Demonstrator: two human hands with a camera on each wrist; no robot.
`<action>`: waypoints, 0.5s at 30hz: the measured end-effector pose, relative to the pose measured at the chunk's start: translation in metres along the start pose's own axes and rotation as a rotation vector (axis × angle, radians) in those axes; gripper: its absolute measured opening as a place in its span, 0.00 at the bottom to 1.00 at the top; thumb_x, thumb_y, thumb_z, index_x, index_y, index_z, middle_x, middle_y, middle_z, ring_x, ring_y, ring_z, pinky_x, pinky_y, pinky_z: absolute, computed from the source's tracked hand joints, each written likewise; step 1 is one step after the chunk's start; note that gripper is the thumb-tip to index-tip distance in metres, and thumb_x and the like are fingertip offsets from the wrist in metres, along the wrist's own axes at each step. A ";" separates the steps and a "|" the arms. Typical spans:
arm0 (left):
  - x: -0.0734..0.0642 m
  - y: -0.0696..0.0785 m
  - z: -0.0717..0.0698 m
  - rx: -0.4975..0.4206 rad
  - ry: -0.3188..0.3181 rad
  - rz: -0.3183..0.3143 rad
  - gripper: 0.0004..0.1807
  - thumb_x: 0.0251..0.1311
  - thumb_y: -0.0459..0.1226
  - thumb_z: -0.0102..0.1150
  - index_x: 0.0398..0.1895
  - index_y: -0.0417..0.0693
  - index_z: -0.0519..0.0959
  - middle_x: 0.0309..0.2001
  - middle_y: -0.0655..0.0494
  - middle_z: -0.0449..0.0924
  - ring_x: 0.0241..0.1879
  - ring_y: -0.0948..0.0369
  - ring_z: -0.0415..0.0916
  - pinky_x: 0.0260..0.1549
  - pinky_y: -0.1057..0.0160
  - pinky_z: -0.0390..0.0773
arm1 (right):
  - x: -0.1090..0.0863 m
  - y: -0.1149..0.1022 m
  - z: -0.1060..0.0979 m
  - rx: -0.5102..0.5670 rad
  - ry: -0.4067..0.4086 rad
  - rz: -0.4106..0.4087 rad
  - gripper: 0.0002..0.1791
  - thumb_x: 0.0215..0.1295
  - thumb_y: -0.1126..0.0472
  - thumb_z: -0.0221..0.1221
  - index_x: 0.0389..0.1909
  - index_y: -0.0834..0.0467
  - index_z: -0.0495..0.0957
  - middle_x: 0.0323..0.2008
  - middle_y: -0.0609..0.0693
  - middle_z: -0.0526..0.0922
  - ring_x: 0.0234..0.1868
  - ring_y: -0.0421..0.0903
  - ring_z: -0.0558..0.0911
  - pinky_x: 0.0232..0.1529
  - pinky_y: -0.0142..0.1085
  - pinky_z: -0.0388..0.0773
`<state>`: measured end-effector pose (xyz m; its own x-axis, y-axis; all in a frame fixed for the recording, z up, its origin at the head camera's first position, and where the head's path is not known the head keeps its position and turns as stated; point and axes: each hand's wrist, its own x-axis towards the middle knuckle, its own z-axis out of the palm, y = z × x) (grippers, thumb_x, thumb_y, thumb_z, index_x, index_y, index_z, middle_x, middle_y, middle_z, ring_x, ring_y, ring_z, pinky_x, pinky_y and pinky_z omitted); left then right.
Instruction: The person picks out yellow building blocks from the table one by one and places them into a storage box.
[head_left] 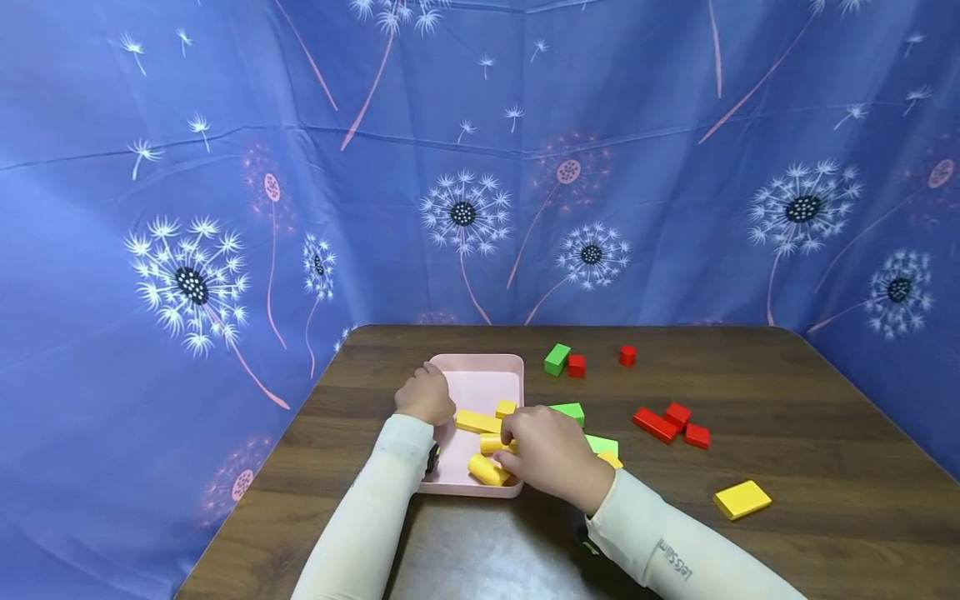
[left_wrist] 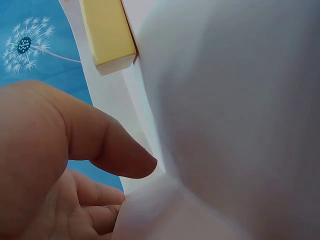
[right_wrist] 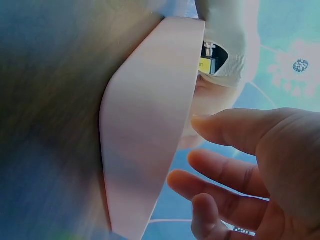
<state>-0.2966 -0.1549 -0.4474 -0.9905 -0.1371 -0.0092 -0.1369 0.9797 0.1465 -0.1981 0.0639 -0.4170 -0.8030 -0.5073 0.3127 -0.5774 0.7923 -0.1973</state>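
Four yellow pieces sit in the pink tray (head_left: pixel 476 387), toward its near half: yellow bar (head_left: pixel 476 422), small yellow block (head_left: pixel 506 408), upper yellow cylinder (head_left: pixel 492 443), lower yellow cylinder (head_left: pixel 486 469). Tray is on the wooden table (head_left: pixel 795 408), left of the loose blocks.

Left hand (head_left: pixel 426 397) grips the tray's left wall, thumb inside, other fingers outside. Right hand (head_left: pixel 553 454) is over the tray's right side, near the cylinders; thumb and fingers apart, nothing seen between them in the right wrist view. Cannot tell if a fingertip touches a cylinder.

Right of tray: far green block (head_left: pixel 557 359) just beside a red cube (head_left: pixel 576 367); middle green block (head_left: pixel 570 412) and near green block (head_left: pixel 602 446) by the right hand, plus a partly hidden yellow piece (head_left: pixel 611 459). Further right: red cylinder (head_left: pixel 627 356), red bar (head_left: pixel 655 426) with two small red blocks (head_left: pixel 697 436) close by, flat yellow block (head_left: pixel 742 499). Blue dandelion cloth (head_left: pixel 375 225) behind.
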 end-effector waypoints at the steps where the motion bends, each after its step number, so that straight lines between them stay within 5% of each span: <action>1: 0.000 0.000 0.000 -0.001 -0.001 0.002 0.51 0.60 0.46 0.67 0.79 0.29 0.53 0.68 0.33 0.71 0.58 0.41 0.80 0.52 0.40 0.82 | -0.001 0.001 -0.001 -0.005 0.005 0.002 0.13 0.54 0.45 0.76 0.26 0.48 0.85 0.23 0.38 0.80 0.22 0.37 0.71 0.19 0.32 0.67; 15: 0.003 -0.002 0.001 -0.007 0.004 0.002 0.50 0.61 0.46 0.65 0.79 0.29 0.54 0.68 0.33 0.72 0.57 0.41 0.80 0.52 0.39 0.82 | -0.018 0.017 -0.014 -0.081 0.020 0.031 0.08 0.55 0.52 0.72 0.23 0.42 0.81 0.21 0.33 0.73 0.22 0.34 0.68 0.17 0.32 0.65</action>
<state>-0.2995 -0.1569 -0.4483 -0.9908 -0.1353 -0.0053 -0.1346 0.9790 0.1531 -0.1916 0.0914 -0.4135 -0.8170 -0.4756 0.3259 -0.5375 0.8329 -0.1318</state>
